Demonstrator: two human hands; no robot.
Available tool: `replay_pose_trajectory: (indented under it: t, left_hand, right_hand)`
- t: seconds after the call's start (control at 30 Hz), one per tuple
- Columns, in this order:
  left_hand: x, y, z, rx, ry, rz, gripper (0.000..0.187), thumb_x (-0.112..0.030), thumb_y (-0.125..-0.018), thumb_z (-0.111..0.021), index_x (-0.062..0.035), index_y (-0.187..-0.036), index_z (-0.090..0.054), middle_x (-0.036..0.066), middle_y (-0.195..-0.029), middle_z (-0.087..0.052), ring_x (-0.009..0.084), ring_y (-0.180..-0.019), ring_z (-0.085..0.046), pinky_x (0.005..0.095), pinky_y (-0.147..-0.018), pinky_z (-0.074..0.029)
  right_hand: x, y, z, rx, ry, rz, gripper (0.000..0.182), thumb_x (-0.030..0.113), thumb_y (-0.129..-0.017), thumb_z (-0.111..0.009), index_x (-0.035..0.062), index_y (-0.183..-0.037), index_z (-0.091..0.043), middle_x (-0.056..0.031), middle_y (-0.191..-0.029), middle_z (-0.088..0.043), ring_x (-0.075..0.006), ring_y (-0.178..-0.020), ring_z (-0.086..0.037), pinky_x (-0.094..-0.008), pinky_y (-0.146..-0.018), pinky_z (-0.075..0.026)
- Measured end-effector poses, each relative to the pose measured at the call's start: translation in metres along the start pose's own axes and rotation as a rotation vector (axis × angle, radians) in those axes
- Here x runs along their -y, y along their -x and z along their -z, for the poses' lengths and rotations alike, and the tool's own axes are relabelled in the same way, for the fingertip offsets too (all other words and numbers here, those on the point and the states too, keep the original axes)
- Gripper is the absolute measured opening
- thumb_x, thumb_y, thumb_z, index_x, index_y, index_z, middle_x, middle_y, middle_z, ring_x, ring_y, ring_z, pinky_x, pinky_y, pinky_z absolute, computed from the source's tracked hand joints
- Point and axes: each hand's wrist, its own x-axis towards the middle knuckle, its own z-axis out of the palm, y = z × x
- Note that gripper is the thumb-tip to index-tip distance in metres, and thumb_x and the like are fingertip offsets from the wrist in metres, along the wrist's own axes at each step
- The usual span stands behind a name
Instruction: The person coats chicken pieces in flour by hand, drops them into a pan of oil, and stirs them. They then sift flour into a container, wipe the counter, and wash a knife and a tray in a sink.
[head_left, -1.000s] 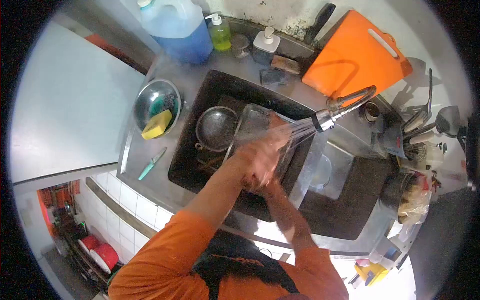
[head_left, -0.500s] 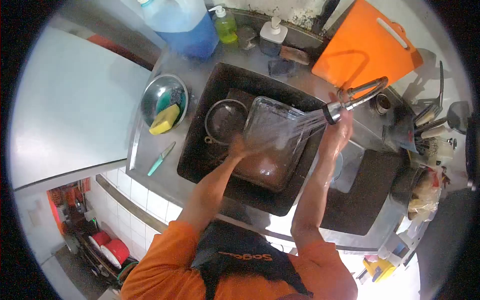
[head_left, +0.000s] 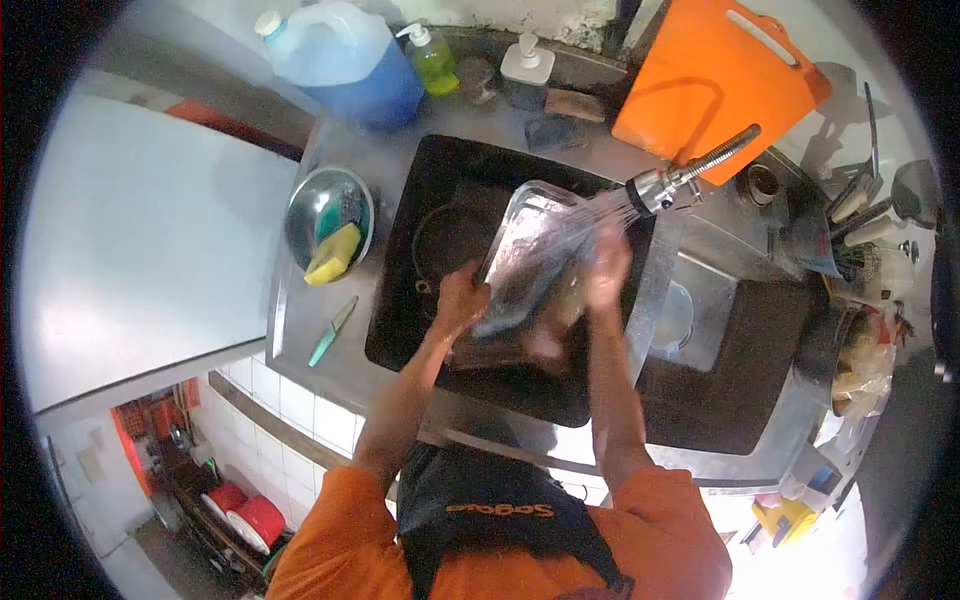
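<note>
A shallow, shiny rectangular tray (head_left: 530,225) is held tilted inside the left sink basin (head_left: 400,300). My left hand (head_left: 463,298) grips its left edge, fingers wrapped over the rim. Water pours across the tray from the spray faucet (head_left: 655,190), which hangs from its spring hose with no hand on it. My right hand (head_left: 607,268) is by the tray's right side under the spray, its fingers smeared by motion and water. Below the tray, a round dark pan (head_left: 440,240) lies in the basin, partly hidden.
Left of the basin are a metal bowl (head_left: 300,215) with a yellow sponge (head_left: 333,255) and a green-handled knife (head_left: 333,332). Behind stand a blue liquid jug (head_left: 350,75) and pump bottles (head_left: 433,62). An orange cutting board (head_left: 700,90) leans at the back right. A second basin (head_left: 735,380) holds a bowl (head_left: 675,312).
My right hand has let go of the spray faucet and come down beside the tray. My left hand has taken the tray's left edge, and the tray is now lifted and tilted.
</note>
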Motion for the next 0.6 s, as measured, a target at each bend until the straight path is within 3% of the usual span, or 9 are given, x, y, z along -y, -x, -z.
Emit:
replay_pose_trajectory:
  t: [0.03, 0.13, 0.23, 0.3, 0.37, 0.43, 0.5, 0.57, 0.6]
  left_hand:
    - [-0.006, 0.002, -0.001, -0.069, -0.020, -0.023, 0.042, -0.010, -0.072, -0.057, -0.0011, -0.113, -0.064, 0.025, -0.075, -0.065, 0.0410, -0.074, -0.066, 0.0476, -0.070, -0.050]
    - [-0.024, 0.014, 0.004, -0.092, 0.150, 0.063, 0.039, -0.011, -0.074, -0.056, -0.0021, -0.111, -0.065, 0.026, -0.078, -0.065, 0.0427, -0.076, -0.065, 0.0475, -0.070, -0.051]
    - [-0.024, 0.025, 0.007, -0.168, 0.081, -0.004, 0.036, -0.010, -0.075, -0.055, -0.0038, -0.109, -0.066, 0.027, -0.080, -0.065, 0.0430, -0.078, -0.066, 0.0469, -0.070, -0.051]
    - [-0.025, 0.027, 0.002, -0.124, 0.170, 0.116, 0.035, -0.010, -0.076, -0.055, -0.0043, -0.109, -0.067, 0.026, -0.084, -0.066, 0.0420, -0.080, -0.066, 0.0469, -0.071, -0.051]
    - [-0.026, 0.028, 0.005, -0.163, 0.185, 0.079, 0.033, -0.010, -0.076, -0.055, -0.0032, -0.106, -0.067, 0.026, -0.078, -0.065, 0.0417, -0.075, -0.066, 0.0463, -0.068, -0.050]
    - [-0.027, 0.026, 0.005, -0.123, 0.241, 0.180, 0.031, -0.011, -0.076, -0.055, -0.0022, -0.104, -0.067, 0.025, -0.075, -0.064, 0.0413, -0.072, -0.066, 0.0452, -0.066, -0.050]
    - [-0.034, 0.033, 0.008, -0.141, 0.175, 0.113, 0.028, -0.012, -0.078, -0.057, -0.0013, -0.102, -0.067, 0.025, -0.072, -0.064, 0.0398, -0.069, -0.066, 0.0432, -0.062, -0.049]
    - [-0.034, 0.034, 0.004, -0.147, 0.245, 0.053, 0.027, -0.012, -0.079, -0.058, -0.0012, -0.102, -0.067, 0.025, -0.073, -0.064, 0.0391, -0.069, -0.066, 0.0426, -0.062, -0.049]
    - [-0.035, 0.036, -0.001, -0.166, 0.225, 0.107, 0.028, -0.012, -0.078, -0.058, -0.0012, -0.102, -0.067, 0.026, -0.074, -0.064, 0.0393, -0.070, -0.067, 0.0433, -0.064, -0.050]
  right_hand:
    - [0.019, 0.023, -0.023, 0.038, 0.053, -0.078, 0.049, 0.025, -0.101, -0.046, -0.0027, -0.142, -0.040, -0.0160, -0.135, -0.055, -0.0259, -0.120, -0.054, -0.0372, -0.104, -0.040]
    - [0.020, 0.075, -0.070, 0.548, 0.293, 0.410, 0.056, 0.026, -0.103, -0.034, -0.0017, -0.150, -0.024, -0.0248, -0.156, -0.022, -0.0405, -0.144, -0.022, -0.0464, -0.118, -0.015]
    - [0.030, 0.064, -0.085, 0.256, 0.490, -0.082, 0.056, 0.025, -0.102, -0.036, 0.0000, -0.150, -0.025, -0.0244, -0.155, -0.025, -0.0415, -0.144, -0.020, -0.0485, -0.119, -0.012]
    - [0.014, 0.076, -0.093, 0.267, 0.210, 0.373, 0.054, 0.023, -0.099, -0.042, 0.0058, -0.149, -0.031, -0.0240, -0.152, -0.031, -0.0401, -0.144, -0.022, -0.0501, -0.119, -0.008]
    - [-0.003, 0.073, -0.091, 0.502, 0.179, 0.396, 0.051, 0.022, -0.098, -0.043, 0.0064, -0.147, -0.036, -0.0236, -0.151, -0.034, -0.0411, -0.142, -0.028, -0.0511, -0.118, -0.016]
    - [-0.009, 0.066, -0.098, 0.150, 0.554, 0.145, 0.048, 0.020, -0.098, -0.044, 0.0052, -0.143, -0.042, -0.0225, -0.148, -0.039, -0.0404, -0.139, -0.033, -0.0508, -0.116, -0.023]
    - [-0.009, 0.060, -0.095, 0.062, 0.565, 0.202, 0.046, 0.019, -0.097, -0.046, 0.0037, -0.140, -0.045, -0.0213, -0.147, -0.041, -0.0393, -0.138, -0.036, -0.0500, -0.115, -0.027]
    - [0.010, 0.049, -0.075, 0.259, 0.228, 0.570, 0.046, 0.021, -0.097, -0.048, 0.0021, -0.139, -0.045, -0.0202, -0.148, -0.040, -0.0377, -0.139, -0.036, -0.0489, -0.114, -0.028]
    - [0.001, 0.055, -0.074, 0.214, 0.303, 0.347, 0.053, 0.030, -0.097, -0.045, 0.0053, -0.144, -0.038, -0.0194, -0.149, -0.039, -0.0329, -0.141, -0.033, -0.0424, -0.116, -0.025]
